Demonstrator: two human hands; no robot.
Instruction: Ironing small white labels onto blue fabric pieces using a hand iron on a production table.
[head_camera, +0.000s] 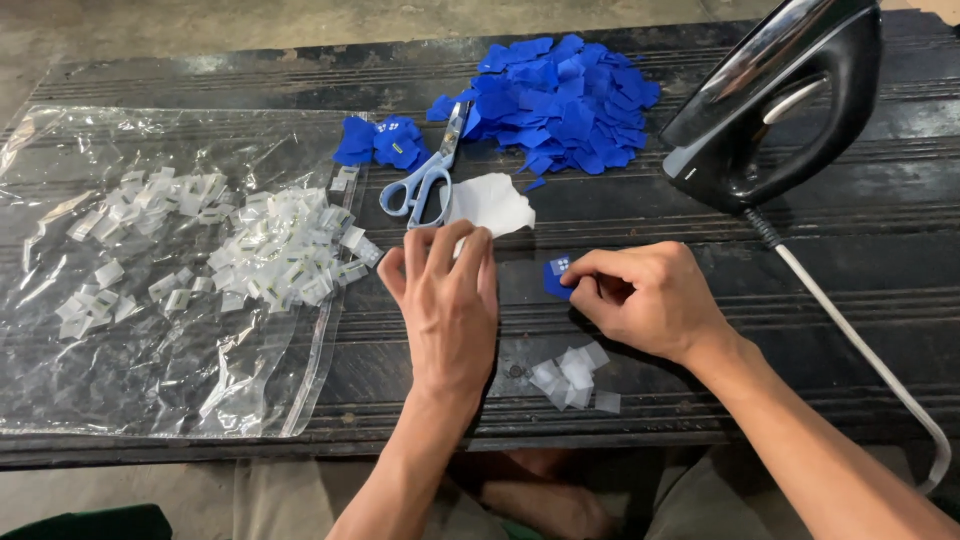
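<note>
Blue tag (558, 277) pinched in my right hand (650, 300); my left hand (447, 300) presses white cloth (490, 205) flat. Big blue pile (565, 100) waits; few clear packets (575, 375) finished, I'd judge.

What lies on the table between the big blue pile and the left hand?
In the head view, scissors and a white sheet lie between the blue pile and the left hand.
</note>
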